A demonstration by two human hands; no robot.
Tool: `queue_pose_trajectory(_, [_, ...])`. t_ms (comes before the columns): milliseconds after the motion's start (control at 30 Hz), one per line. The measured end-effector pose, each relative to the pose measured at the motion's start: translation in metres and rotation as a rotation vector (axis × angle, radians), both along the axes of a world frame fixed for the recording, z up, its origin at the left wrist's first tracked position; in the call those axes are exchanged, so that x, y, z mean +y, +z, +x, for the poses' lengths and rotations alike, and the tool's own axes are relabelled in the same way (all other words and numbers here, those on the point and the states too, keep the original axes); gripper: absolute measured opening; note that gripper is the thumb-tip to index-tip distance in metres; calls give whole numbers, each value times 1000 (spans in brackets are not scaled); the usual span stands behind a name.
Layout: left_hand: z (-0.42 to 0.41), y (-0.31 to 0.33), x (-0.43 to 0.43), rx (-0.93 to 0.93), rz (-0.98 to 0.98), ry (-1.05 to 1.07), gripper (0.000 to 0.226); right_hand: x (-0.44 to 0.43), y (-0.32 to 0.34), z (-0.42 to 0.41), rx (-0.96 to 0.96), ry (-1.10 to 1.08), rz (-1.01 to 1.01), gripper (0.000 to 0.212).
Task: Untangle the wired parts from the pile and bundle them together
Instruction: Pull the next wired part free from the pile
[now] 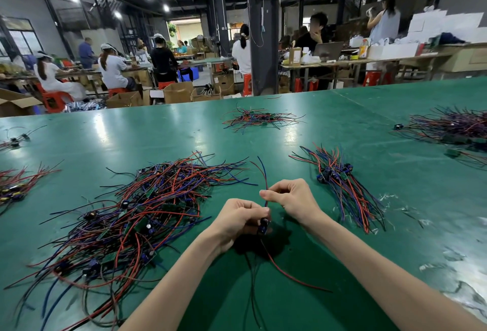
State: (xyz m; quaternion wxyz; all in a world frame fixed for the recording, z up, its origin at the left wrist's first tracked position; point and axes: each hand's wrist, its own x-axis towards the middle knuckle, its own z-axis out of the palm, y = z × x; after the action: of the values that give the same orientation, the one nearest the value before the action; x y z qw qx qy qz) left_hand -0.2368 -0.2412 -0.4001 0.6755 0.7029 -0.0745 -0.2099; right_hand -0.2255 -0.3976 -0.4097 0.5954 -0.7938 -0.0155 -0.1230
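A big tangled pile of wired parts [137, 214], red, blue and black leads with small boards, lies on the green table [342, 265] to my left. My left hand [238, 218] is shut on one wired part [263, 226], a small dark blue component whose red and black leads trail toward me. My right hand [288, 196], just above it, pinches that part's upper red and blue wires [264, 172], which stick up and away. A sorted bundle of wired parts [340, 180] lies to the right of my hands.
More wire piles lie at the far middle [259, 118], the far right [453, 126] and the left edge [15, 186]. Scuffed patches mark the table on the right. Beyond the table's far edge are cardboard boxes, red stools and several seated people.
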Motion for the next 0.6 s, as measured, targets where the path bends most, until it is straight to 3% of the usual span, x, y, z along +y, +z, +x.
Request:
queue_pose_trajectory(400, [-5,3,0,22,-5,-159,36,-22,-2,10,-101,-231,-135,13])
queue_pose_trajectory(600, [-6,6,0,26,-13,-204,32,-31,-2,16,-129,-300,-127,16])
